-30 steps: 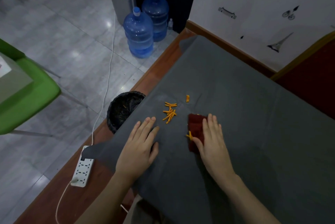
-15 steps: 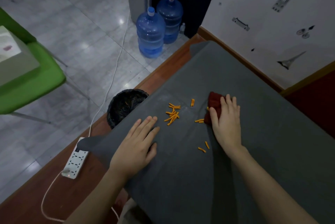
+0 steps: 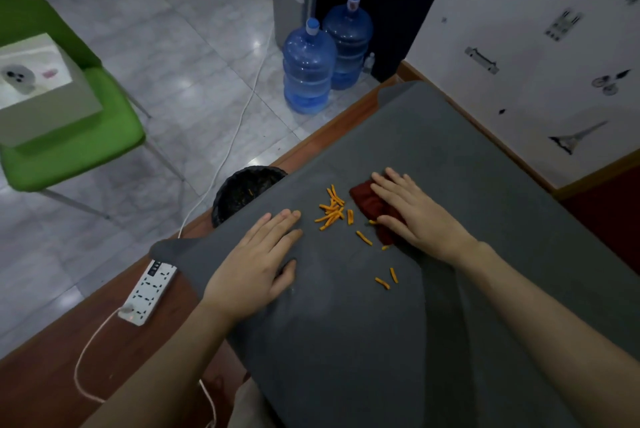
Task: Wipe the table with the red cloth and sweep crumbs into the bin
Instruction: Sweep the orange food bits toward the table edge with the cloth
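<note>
A grey cover (image 3: pixel 433 289) lies over the wooden table. My right hand (image 3: pixel 419 212) presses flat on the crumpled red cloth (image 3: pixel 369 200), which shows at the fingers' left side. Just left of the cloth lies a small pile of orange crumbs (image 3: pixel 332 209); a few stray crumbs (image 3: pixel 386 280) lie nearer to me. My left hand (image 3: pixel 256 261) rests flat on the cover, fingers together, holding nothing. The black bin (image 3: pixel 242 192) stands on the floor beyond the table's left edge, partly hidden by the cover.
A white power strip (image 3: pixel 149 292) with its cable lies on the bare wood at the left. Two blue water bottles (image 3: pixel 308 67) stand on the tiled floor beyond the table. A green chair (image 3: pixel 79 143) with a box is at far left. A white wall runs along the right.
My right hand slid the red cloth away from me and then leftward, close to the crumb pile. A few crumbs stayed behind nearer to me. My left hand stayed flat.
</note>
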Demonstrator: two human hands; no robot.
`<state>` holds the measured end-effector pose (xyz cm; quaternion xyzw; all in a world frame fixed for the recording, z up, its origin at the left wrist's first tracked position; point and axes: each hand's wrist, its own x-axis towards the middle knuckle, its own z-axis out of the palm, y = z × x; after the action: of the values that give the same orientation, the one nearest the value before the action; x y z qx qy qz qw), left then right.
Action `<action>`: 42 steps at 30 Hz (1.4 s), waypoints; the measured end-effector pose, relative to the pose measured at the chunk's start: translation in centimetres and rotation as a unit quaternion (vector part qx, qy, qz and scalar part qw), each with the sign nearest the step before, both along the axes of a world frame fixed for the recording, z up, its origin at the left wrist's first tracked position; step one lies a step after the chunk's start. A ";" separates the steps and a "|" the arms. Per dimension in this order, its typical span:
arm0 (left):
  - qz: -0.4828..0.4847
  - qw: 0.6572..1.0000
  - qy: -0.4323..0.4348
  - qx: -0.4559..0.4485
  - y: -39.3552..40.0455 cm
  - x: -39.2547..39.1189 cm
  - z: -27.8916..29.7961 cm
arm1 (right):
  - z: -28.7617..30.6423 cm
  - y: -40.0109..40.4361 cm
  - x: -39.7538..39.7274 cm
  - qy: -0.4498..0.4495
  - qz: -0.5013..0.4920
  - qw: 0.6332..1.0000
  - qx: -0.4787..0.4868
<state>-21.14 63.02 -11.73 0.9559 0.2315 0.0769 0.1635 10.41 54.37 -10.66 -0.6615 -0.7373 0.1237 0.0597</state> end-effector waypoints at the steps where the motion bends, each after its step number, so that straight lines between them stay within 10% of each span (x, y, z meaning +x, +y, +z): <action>1: -0.001 1.000 -0.003 0.001 0.0 0.0 0.0 | 0.0 -0.5 0.6 0.006 -0.031 0.999 0.007; 17: 0.002 1.000 -0.002 -0.017 0.0 0.2 0.3 | 0.6 -13.2 -6.7 0.089 -0.396 0.913 0.023; 23: 0.002 1.000 0.000 -0.029 -0.1 0.3 0.2 | 1.3 -15.9 -11.2 0.079 -0.380 0.919 -0.067; 42: -0.165 0.985 0.043 -0.020 7.2 -0.1 0.3 | 0.5 -5.0 -18.4 0.027 -0.568 0.821 -0.046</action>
<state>-21.28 70.19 -11.40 0.9799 0.0791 0.0034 0.1831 -7.96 49.36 -10.19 -0.9615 -0.2223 0.1194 0.1090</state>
